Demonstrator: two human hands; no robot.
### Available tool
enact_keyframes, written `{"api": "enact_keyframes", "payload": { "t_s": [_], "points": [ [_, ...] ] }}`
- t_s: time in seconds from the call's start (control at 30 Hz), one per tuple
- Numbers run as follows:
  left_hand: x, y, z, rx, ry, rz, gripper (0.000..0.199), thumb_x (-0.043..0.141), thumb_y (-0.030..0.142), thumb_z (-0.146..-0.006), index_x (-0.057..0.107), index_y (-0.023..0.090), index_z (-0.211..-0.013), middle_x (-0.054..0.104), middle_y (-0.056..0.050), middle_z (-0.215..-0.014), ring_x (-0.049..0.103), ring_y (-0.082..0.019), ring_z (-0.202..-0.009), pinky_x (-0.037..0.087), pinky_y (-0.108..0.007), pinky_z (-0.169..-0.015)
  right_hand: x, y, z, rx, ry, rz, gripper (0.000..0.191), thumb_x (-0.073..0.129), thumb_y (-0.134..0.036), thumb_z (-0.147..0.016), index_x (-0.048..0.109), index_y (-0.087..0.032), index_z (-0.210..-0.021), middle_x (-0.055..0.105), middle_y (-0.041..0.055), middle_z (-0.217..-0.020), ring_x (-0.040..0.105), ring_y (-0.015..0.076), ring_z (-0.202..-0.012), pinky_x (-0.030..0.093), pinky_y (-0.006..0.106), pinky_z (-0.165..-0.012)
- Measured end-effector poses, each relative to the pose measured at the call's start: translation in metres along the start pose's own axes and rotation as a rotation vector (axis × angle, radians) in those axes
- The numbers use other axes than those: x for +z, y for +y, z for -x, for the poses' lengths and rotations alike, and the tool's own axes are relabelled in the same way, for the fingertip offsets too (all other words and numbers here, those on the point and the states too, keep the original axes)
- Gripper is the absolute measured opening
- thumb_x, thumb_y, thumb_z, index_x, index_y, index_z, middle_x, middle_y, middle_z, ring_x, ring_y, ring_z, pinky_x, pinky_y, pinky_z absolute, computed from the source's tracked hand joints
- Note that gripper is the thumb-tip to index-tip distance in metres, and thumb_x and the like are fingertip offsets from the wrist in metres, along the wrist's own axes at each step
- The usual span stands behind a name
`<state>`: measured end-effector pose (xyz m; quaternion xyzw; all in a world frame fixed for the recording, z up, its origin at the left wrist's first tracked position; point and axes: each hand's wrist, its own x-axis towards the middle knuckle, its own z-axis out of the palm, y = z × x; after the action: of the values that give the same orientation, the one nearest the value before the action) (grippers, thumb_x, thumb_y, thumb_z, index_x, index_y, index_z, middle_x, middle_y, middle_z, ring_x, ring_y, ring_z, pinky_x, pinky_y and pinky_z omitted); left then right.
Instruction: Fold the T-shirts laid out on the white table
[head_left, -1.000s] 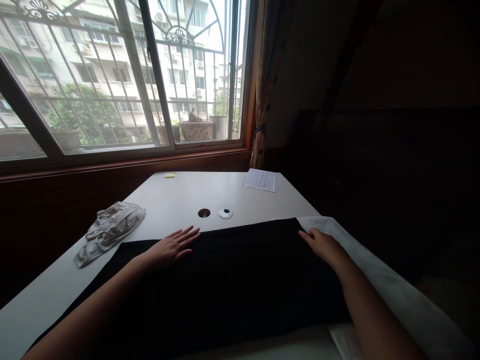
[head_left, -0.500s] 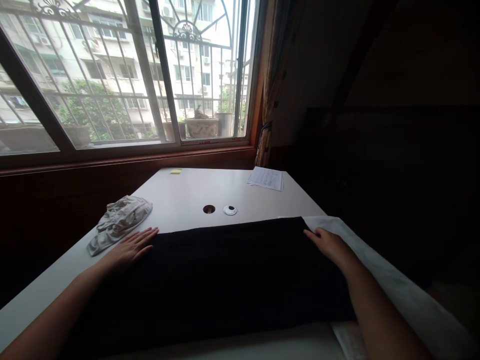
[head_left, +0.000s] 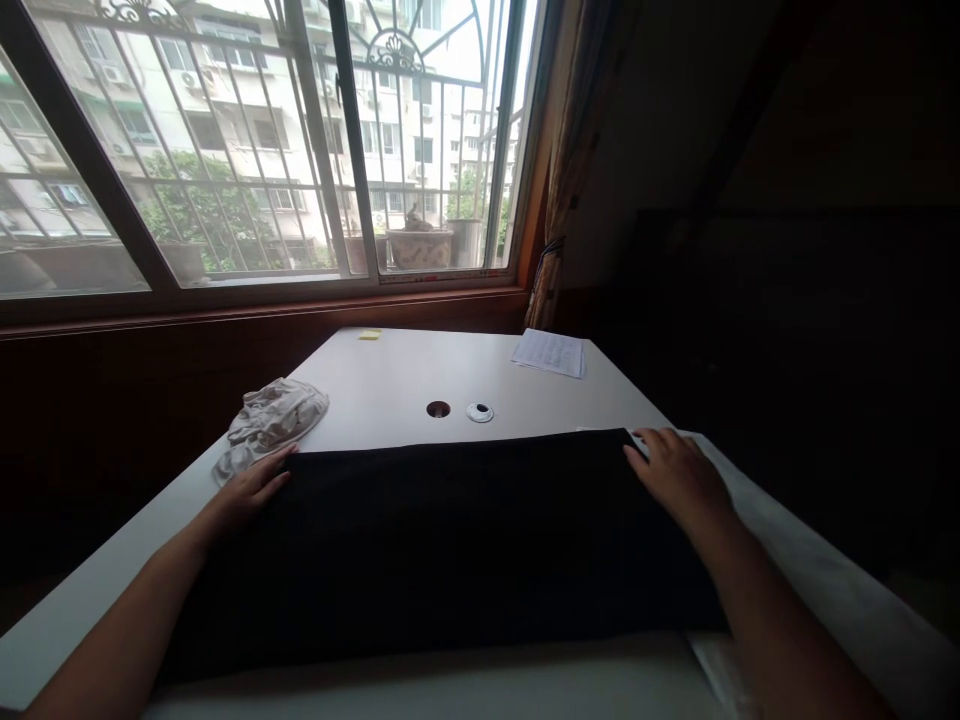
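A wide piece of black cloth [head_left: 457, 550] lies flat across the near part of the white table [head_left: 397, 375]. At its far left corner rests my left hand [head_left: 251, 490], fingers extended and slightly apart, next to a crumpled light grey cloth [head_left: 274, 415]. My right hand [head_left: 679, 470] is at the far right corner of the black cloth, thumb on the cloth's edge and fingers spread over a pale, thin sheet [head_left: 787, 550] that runs down the right side. Neither hand grips anything that I can see.
Papers [head_left: 550, 353] lie at the table's far right, and a yellow note [head_left: 370, 335] at the far left. A round hole [head_left: 438, 409] and a white ring-shaped cap [head_left: 480, 412] are mid-table. Behind stand a window and a curtain [head_left: 551, 250].
The view has shifted, so the scene sits further right. My left hand has slid outward to the cloth's left corner. My right hand's fingers have spread beyond the right corner.
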<state>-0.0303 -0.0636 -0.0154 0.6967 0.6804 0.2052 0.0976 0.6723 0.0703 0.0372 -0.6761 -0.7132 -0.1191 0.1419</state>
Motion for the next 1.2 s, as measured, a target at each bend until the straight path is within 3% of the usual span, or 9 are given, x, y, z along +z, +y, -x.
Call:
{"api": "enact_keyframes", "payload": {
  "t_s": [0.1,0.3,0.37,0.47,0.57,0.7,0.93,1.03,1.2],
  "points": [
    [-0.002,0.006,0.003,0.009,0.059,0.061,0.076,0.039,0.068,-0.095,0.04,0.021,-0.155,0.05,-0.009,-0.155,0.047,-0.031,-0.142,0.037,-0.046,-0.118,-0.012,-0.063,0.007,-0.215,-0.083,-0.132,0.051,0.04,-0.045,-0.1,0.057,-0.017,-0.139,0.058,0.0168,-0.143,0.051,0.0345,-0.132,0.041,0.049,-0.111],
    [-0.007,0.014,0.006,0.142,0.081,0.034,0.063,0.035,0.066,-0.098,0.057,0.028,-0.144,0.044,-0.004,-0.16,0.043,-0.029,-0.146,0.034,-0.045,-0.121,-0.008,-0.213,0.047,-0.689,-0.378,-0.403,0.072,0.031,-0.06,-0.103,0.03,-0.018,-0.161,0.016,0.0089,-0.169,0.016,0.0298,-0.156,0.019,0.051,-0.125],
    [-0.007,0.011,0.006,0.154,0.033,-0.022,0.061,0.034,0.066,-0.098,0.06,0.031,-0.142,0.041,-0.001,-0.161,0.043,-0.03,-0.145,0.035,-0.046,-0.12,0.001,-0.243,0.059,-0.79,-0.44,-0.411,0.07,0.031,-0.056,-0.104,0.027,-0.017,-0.161,0.012,0.0098,-0.169,0.012,0.0275,-0.156,0.015,0.05,-0.126],
    [-0.006,0.002,0.004,0.126,-0.031,-0.143,0.063,0.036,0.068,-0.097,0.05,0.035,-0.149,0.039,0.0,-0.162,0.042,-0.032,-0.146,0.037,-0.051,-0.119,0.012,-0.258,0.063,-0.848,-0.473,-0.411,0.069,0.029,-0.055,-0.105,0.025,-0.016,-0.162,0.013,0.009,-0.169,0.01,0.0253,-0.157,0.01,0.049,-0.127],
    [-0.002,-0.007,-0.001,0.108,-0.067,-0.225,0.065,0.035,0.068,-0.097,0.043,0.034,-0.153,0.035,-0.001,-0.163,0.039,-0.032,-0.148,0.036,-0.051,-0.119,0.017,-0.243,0.054,-0.851,-0.489,-0.395,0.073,0.027,-0.061,-0.104,0.022,-0.019,-0.163,0.013,0.0062,-0.169,0.01,0.0241,-0.157,0.009,0.048,-0.127],
    [0.0,-0.012,-0.005,0.102,-0.076,-0.247,0.065,0.036,0.067,-0.097,0.044,0.033,-0.152,0.04,-0.002,-0.16,0.039,-0.033,-0.147,0.037,-0.052,-0.117,0.017,-0.201,0.031,-0.778,-0.49,-0.303,0.072,0.027,-0.062,-0.103,0.024,-0.021,-0.162,0.015,0.0064,-0.169,0.014,0.025,-0.156,0.012,0.052,-0.126],
    [-0.003,-0.006,-0.003,0.097,-0.059,-0.241,0.066,0.037,0.069,-0.096,0.046,0.033,-0.151,0.043,-0.002,-0.157,0.041,-0.034,-0.146,0.04,-0.052,-0.116,0.025,-0.077,-0.009,-0.537,-0.422,-0.151,0.066,0.036,-0.057,-0.101,0.04,-0.022,-0.156,0.036,0.0107,-0.162,0.028,0.0291,-0.152,0.014,0.055,-0.125],
    [-0.003,-0.007,-0.003,0.09,-0.062,-0.235,0.067,0.038,0.07,-0.095,0.047,0.033,-0.15,0.043,-0.002,-0.157,0.04,-0.034,-0.146,0.039,-0.052,-0.116,0.03,-0.022,-0.017,-0.414,-0.389,-0.201,0.062,0.036,-0.055,-0.101,0.04,-0.027,-0.156,0.032,0.0044,-0.165,0.023,0.0266,-0.154,0.013,0.053,-0.126],
    [-0.001,-0.011,-0.004,0.076,-0.057,-0.205,0.071,0.036,0.074,-0.094,0.05,0.032,-0.149,0.046,-0.002,-0.157,0.041,-0.034,-0.146,0.037,-0.052,-0.118,0.039,0.019,-0.016,-0.192,-0.348,-0.424,0.063,0.034,-0.052,-0.101,0.039,-0.022,-0.157,0.031,0.0047,-0.165,0.022,0.0233,-0.154,0.017,0.046,-0.127]
  ]
}}
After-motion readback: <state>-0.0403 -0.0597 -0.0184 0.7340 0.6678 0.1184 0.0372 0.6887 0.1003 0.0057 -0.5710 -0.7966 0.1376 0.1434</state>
